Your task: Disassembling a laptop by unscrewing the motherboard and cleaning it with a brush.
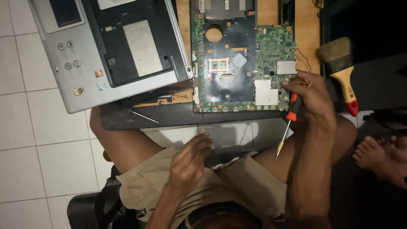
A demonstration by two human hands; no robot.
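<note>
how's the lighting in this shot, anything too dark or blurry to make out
Head view: dim overall; the green laptop circuit board and white floor tiles are lit and fairly sharp, the right edge beside the wooden-handled paintbrush falls into near-black shadow, and the left hand looks slightly soft.

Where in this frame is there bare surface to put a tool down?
Bare patches: white floor tiles left of the silver laptop case, and the dark strip between motherboard and knees. Crowded: around the right hand with its screwdriver and the paintbrush. The left hand rests over the lap.
</note>
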